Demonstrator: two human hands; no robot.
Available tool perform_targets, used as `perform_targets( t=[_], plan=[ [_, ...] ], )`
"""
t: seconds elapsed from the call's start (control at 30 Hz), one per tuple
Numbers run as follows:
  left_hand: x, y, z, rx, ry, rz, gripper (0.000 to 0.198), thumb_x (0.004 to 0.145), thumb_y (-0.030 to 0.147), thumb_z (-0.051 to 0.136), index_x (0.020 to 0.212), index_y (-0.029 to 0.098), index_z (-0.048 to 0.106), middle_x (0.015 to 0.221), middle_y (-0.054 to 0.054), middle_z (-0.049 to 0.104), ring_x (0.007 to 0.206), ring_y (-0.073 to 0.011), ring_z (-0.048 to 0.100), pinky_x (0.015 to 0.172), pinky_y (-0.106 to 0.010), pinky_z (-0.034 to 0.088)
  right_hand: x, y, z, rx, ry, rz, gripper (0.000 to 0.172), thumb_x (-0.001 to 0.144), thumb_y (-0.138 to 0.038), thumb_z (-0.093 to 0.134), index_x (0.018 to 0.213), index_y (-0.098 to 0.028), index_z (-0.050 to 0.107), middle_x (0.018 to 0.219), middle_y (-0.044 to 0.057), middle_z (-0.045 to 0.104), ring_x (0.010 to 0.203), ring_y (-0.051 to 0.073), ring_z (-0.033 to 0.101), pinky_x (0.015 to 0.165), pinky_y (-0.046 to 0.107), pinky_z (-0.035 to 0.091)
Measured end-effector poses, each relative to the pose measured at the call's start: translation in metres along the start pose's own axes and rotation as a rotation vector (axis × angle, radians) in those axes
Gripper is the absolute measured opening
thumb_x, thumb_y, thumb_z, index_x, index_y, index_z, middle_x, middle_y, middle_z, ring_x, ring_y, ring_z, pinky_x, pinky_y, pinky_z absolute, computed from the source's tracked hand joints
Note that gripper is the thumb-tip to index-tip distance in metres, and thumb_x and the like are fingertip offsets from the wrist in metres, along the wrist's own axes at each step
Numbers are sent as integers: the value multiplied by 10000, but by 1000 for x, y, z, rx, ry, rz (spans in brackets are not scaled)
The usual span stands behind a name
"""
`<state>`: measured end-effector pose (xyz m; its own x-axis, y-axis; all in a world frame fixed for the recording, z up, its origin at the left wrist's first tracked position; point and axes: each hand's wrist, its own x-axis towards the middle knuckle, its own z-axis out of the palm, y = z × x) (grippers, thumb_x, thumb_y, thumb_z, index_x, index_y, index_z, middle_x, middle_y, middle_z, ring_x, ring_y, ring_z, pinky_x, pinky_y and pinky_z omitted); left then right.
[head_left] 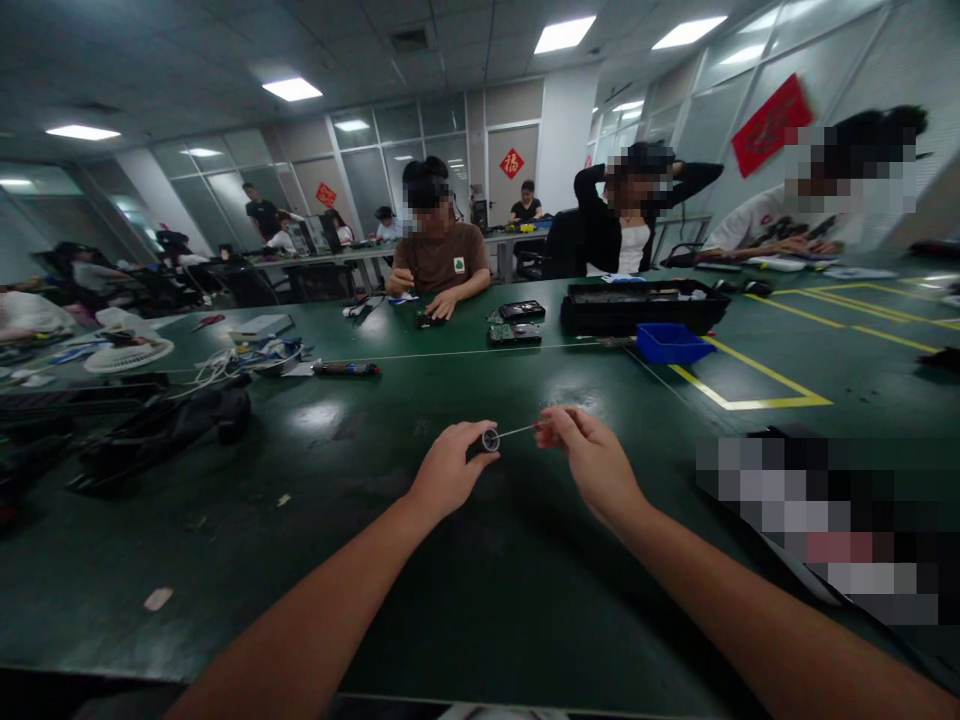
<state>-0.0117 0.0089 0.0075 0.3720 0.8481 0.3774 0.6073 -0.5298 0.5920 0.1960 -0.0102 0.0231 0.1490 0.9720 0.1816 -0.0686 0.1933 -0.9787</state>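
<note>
Over the dark green tabletop, my left hand is closed around a small dark cylindrical part whose round end, ringed in pale metal, faces me. A thin metal rod runs from beside that ring across to my right hand. My right fingertips pinch the rod's far end, where a bit of red shows. Whether the rod touches the ring or only passes by it, I cannot tell. The rest of the dark part is hidden by my left fingers.
Beyond my hands lie circuit-board drives, a black tray, a blue bin and a black screwdriver-like tool. Black plastic parts and cables sit left. A co-worker handles a small device opposite.
</note>
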Motion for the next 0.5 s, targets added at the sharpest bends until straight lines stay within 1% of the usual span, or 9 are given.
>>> perform_targets(
  t=[0.03,0.07,0.1,0.17,0.23,0.4,0.5],
  plan=[
    [0,0,0,11,2,26,381,880,177,670,1248,251,609,1214,-36,652,1150,-211,567,1044,-408,426,3,4,-1,78,6,80,299,839,-505,596,877,-210,630,750,36,649,693,195,617,707,359,499],
    [1,0,0,23,-1,39,384,883,178,666,1254,257,607,1222,-35,647,1157,-212,561,1049,-414,423,6,7,-3,129,-15,169,300,828,-514,601,815,-214,614,681,25,616,642,194,601,670,361,497],
    [1,1,0,32,-12,39,388,885,179,663,1259,263,605,1225,-33,645,1158,-214,558,1049,-420,423,8,10,-5,148,-14,221,300,821,-514,608,773,-218,600,646,20,595,615,194,589,649,362,495],
    [1,1,0,35,-44,12,394,884,188,667,1264,270,605,1220,-30,646,1148,-218,561,1040,-432,428,11,12,-7,126,56,175,289,809,-506,636,781,-221,601,672,23,607,624,193,584,630,351,487],
    [0,2,1,29,-68,-8,394,884,201,670,1267,269,606,1219,-29,646,1142,-218,564,1037,-437,429,11,12,-7,62,97,92,297,813,-514,639,812,-218,607,717,29,628,650,191,589,637,345,482],
    [-2,4,1,15,-61,-14,406,888,226,669,1285,269,595,1212,-37,646,1141,-218,563,1030,-421,436,2,5,-2,-91,46,-35,314,865,-517,577,881,-204,600,774,36,652,698,187,615,707,358,495],
    [-3,4,2,7,-68,-16,409,889,235,669,1289,264,593,1203,-43,650,1133,-219,569,1009,-406,452,-2,0,1,-164,42,-86,313,887,-506,550,903,-197,597,795,47,667,717,193,635,712,357,504]
  ],
)
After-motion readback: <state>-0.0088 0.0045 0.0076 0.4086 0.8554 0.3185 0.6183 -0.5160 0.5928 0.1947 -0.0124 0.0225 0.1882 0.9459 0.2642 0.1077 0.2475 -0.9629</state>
